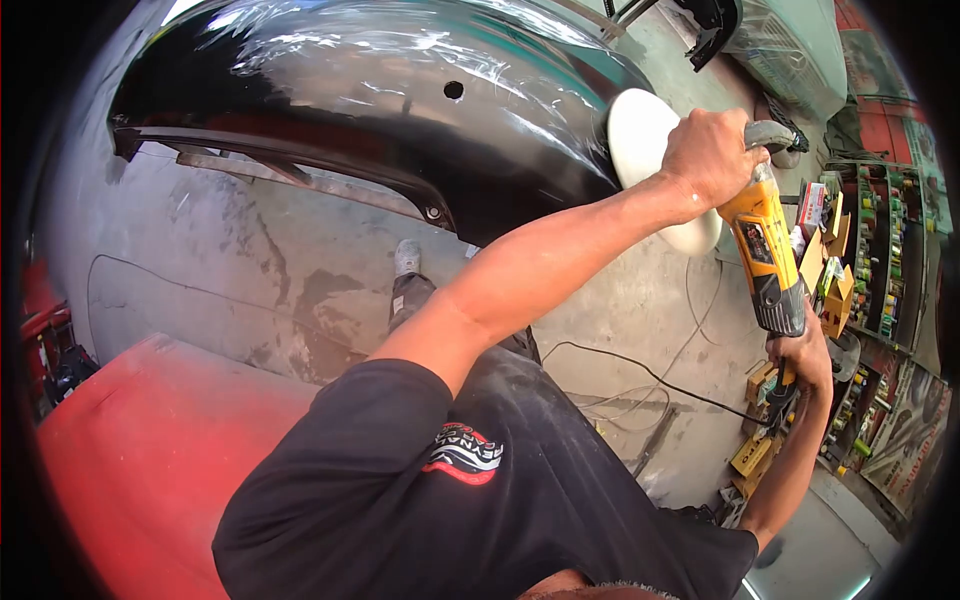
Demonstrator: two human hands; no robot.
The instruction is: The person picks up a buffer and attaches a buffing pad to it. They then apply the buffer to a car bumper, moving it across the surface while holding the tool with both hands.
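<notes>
My left hand (708, 158) is closed around the curved front handle (770, 135) of a yellow and black polisher (762, 235). At the tool's rear, my right hand (803, 357) wraps the back grip, its fingertips partly hidden. The polisher's round white pad (635, 130) stands on edge against the right end of a glossy black car body panel (400, 130); my left hand and forearm cover part of the pad. White streaks of compound (430, 42) smear the panel's upper surface, and a round hole (453, 90) shows near its middle.
A black power cord (660, 380) runs from the tool's rear across the concrete floor (320, 260). On the left is a red car panel (170, 470). Shelves of bottles and cans (890, 250) and open cardboard boxes (835, 290) stand at right. A covered car (790, 50) is behind.
</notes>
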